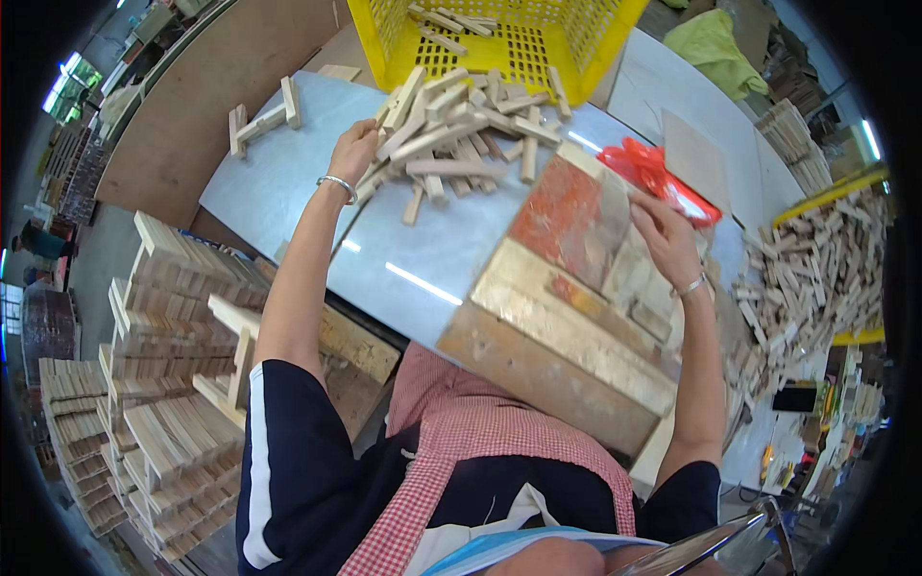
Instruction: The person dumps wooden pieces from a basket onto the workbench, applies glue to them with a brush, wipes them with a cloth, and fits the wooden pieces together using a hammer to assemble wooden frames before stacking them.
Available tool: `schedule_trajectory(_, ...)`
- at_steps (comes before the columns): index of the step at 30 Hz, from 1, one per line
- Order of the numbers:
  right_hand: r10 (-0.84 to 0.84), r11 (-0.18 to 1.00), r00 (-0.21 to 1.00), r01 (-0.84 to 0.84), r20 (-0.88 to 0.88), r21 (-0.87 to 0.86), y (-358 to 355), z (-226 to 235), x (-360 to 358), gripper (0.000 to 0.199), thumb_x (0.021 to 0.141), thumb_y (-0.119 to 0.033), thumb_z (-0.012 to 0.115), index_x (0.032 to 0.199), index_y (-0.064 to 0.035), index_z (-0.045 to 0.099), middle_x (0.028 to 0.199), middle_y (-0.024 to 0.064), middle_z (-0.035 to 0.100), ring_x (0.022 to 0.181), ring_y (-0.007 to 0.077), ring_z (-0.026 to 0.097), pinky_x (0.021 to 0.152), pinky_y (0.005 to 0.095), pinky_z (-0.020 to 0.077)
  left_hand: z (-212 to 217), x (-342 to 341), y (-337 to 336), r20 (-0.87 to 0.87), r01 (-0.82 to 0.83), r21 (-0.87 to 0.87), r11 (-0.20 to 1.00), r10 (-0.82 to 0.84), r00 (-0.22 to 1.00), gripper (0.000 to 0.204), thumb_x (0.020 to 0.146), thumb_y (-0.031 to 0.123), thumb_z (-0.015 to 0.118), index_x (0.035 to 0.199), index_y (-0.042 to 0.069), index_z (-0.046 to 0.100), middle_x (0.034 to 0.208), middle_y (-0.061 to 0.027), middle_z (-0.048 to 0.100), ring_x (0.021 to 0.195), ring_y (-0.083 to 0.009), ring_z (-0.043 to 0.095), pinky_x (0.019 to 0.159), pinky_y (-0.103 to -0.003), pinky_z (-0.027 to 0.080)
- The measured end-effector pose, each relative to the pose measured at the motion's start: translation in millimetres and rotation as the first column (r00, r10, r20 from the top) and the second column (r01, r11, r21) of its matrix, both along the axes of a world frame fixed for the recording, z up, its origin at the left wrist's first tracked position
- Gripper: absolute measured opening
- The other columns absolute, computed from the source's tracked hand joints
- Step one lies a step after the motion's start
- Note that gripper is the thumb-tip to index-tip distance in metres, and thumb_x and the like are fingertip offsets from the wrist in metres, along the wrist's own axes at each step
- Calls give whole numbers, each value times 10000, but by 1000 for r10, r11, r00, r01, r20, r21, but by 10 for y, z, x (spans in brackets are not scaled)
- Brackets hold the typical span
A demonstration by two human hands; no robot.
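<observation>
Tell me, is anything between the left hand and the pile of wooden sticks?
Nothing visible is. The left hand already touches the near edge of the pile of wooden sticks on the grey table, and no other thing lies between them.

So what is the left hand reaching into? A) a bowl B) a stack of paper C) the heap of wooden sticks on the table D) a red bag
C: the left hand rests at the edge of the stick heap, below the yellow crate.

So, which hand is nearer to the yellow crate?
Left. The left hand is on the pile of wooden sticks just below the yellow crate; the right hand is farther away, on the worn board beside the red bag.
</observation>
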State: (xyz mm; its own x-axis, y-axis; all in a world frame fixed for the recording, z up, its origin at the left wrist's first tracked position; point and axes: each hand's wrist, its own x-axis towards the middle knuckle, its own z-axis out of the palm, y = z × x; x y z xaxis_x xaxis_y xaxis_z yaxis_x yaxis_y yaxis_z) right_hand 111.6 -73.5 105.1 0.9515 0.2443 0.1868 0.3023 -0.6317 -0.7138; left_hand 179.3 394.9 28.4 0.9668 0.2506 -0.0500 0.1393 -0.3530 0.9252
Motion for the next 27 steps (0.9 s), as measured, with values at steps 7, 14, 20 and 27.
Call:
schedule_trajectory(7, -170, 985, 979, 164, -112, -60, -698, 50, -1427, 296, 898, -242, 611, 1078, -10, 654, 851, 67, 665, 740, 114, 589, 690, 257, 473, -194, -830, -261, 92, 1, 131, 991, -13, 996, 459, 831, 281, 573, 1185, -10, 594, 1134, -180, 640, 1058, -248, 608, 903, -331, 454)
schedule_trajectory(14, -88, 994, 995, 84, -51, -65, -479, -63, -1264, 275, 886, -236, 614, 1038, -13, 667, 853, 102, 682, 728, 138, 616, 676, 264, 482, 38, -939, -610, 421, -169, 538, 826, -90, 902, 314, 803, 198, 614, 1059, 17, 617, 1043, -164, 629, 986, -329, 588, 865, -395, 464)
schedule_trajectory(20, 52, 976, 998, -57, -32, -208, 167, -24, -383, 291, 851, -275, 601, 1007, -44, 683, 911, 163, 675, 799, 280, 654, 718, 349, 506, 50, -542, -932, 518, -248, 790, 561, -393, 760, 288, 752, 145, 660, 1019, 57, 593, 1000, -117, 585, 945, -294, 563, 803, -417, 450)
schedule_trajectory(27, 17, 908, 999, -34, -43, -417, 766, -251, 845, 288, 856, -262, 544, 995, -56, 687, 944, 180, 662, 900, 329, 633, 814, 416, 494, 37, -141, -885, 370, -191, 823, 535, -250, 895, 315, 746, 146, 674, 1042, 65, 602, 1014, -110, 597, 950, -284, 564, 787, -393, 448)
